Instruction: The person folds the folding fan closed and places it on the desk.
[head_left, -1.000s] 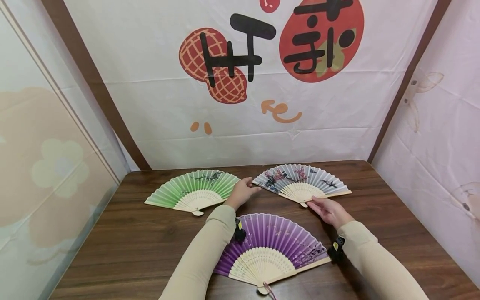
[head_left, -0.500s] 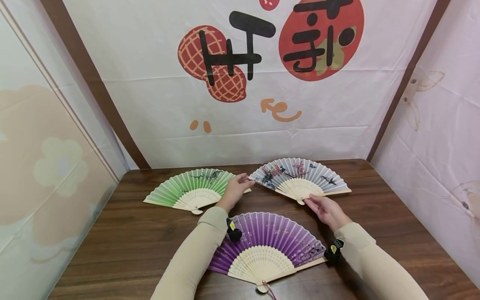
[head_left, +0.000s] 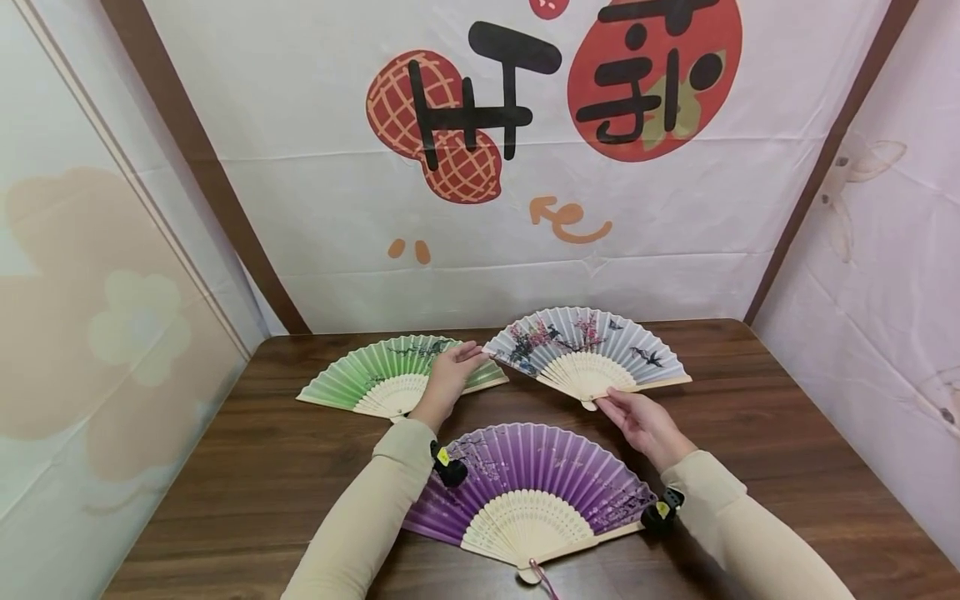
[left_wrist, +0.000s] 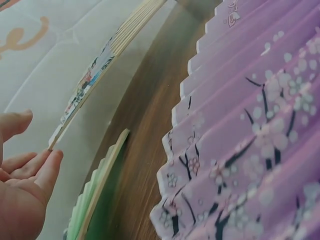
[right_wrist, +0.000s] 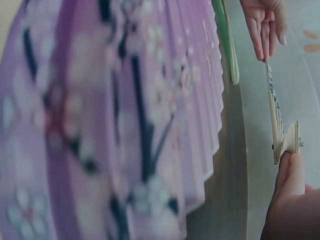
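Note:
A pale grey-white folding fan (head_left: 600, 342) with pink blossoms and dark birds is spread at the back right, raised off the table. My right hand (head_left: 643, 427) pinches it near its pivot, thumb on top. At the fan's left tip is my left hand (head_left: 448, 379); its fingertips touch the end stick from below while the thumb stands apart, as the left wrist view shows. Beneath that hand lies a spread green folding fan (head_left: 352, 379), partly covered. Nearest me, a spread purple folding fan (head_left: 517, 458) lies between my forearms.
All this is on a dark brown wooden table (head_left: 247, 492). A white printed cloth (head_left: 360, 292) rises behind its back edge, with cloth walls at both sides. A pink tassel cord (head_left: 543, 579) hangs from the purple fan's pivot.
The white fan has moved leftward and a little up, with both hands moving left along with it. Its left tip now reaches over the green fan's right end. The purple fan stays put.

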